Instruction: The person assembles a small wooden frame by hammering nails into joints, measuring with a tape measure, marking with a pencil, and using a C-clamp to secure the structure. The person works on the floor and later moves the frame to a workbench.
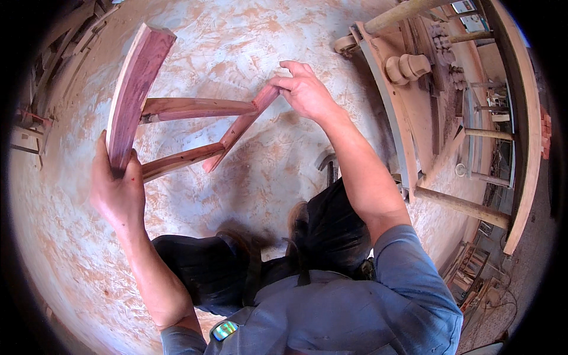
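Note:
Between my hands is a reddish-brown wooden frame, held above the floor. It has a thick, pale-edged post on the left and a thinner bar on the right, with two rails joining them. My left hand wraps around the lower end of the thick post. At the upper end of the thinner bar, my right hand pinches the wood between thumb and fingers, with the index finger reaching past it. The frame tilts, its thick post nearest the camera.
Beneath lies a pale, dust-stained floor. A wooden rack with round rungs stands at right; turned wooden pieces lie on its board. Near my right knee is a curved metal piece. Scrap timber lies at far left.

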`<state>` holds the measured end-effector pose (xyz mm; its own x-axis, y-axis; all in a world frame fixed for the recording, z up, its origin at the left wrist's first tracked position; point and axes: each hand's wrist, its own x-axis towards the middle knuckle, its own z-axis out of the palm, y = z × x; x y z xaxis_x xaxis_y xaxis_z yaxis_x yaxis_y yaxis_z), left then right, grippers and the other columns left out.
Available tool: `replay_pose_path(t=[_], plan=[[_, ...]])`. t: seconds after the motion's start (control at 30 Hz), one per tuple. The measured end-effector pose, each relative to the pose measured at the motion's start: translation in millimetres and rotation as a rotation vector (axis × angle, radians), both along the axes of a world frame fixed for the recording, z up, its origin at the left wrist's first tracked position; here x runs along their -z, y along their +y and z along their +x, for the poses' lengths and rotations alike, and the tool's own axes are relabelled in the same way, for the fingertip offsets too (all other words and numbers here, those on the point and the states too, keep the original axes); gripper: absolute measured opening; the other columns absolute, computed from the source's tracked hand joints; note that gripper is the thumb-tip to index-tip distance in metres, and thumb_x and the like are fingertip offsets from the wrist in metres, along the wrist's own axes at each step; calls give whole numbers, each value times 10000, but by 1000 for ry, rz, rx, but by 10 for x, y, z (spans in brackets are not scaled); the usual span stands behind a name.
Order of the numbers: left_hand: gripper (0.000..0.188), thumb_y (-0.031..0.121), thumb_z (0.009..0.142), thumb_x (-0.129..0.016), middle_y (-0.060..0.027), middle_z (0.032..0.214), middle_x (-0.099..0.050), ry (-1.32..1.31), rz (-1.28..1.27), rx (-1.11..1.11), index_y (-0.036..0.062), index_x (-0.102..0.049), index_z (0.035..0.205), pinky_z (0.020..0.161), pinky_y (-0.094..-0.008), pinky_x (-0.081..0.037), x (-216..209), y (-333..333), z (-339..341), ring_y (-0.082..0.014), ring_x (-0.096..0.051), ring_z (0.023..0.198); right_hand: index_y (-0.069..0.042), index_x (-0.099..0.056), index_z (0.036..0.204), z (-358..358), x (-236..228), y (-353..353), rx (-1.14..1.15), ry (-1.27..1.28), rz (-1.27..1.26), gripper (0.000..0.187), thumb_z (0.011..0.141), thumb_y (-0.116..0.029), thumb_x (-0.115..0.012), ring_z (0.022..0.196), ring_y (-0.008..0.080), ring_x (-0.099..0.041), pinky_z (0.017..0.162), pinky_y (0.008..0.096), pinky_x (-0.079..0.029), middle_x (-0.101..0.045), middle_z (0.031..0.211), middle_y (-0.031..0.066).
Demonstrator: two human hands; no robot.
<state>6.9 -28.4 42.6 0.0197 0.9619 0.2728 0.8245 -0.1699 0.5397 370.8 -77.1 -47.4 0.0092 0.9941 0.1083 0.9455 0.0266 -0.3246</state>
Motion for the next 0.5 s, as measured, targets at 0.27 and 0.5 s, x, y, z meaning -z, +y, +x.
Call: replay_pose_path(t=[0.27, 0.5], plan=[[513, 101, 782, -693, -144, 975, -693, 16, -36, 14, 88, -585, 1283, 745, -315, -522, 7, 41, -55, -203, -686, 820, -208, -729, 996, 20, 106, -4, -163, 22, -85, 289, 806, -41, -589, 1111, 279, -551, 902, 365, -494, -617, 1156, 56], [528, 76, 768, -672, -144, 967, -692, -5, -120, 7, 94, -584, 1288, 748, -318, -519, 50, 125, -127, -203, -682, 812, -173, -713, 971, 65, -9, 49, -290, -2, -94, 294, 765, 5, -603, 1004, 279, -600, 831, 358, -514, -639, 1043, 39]])
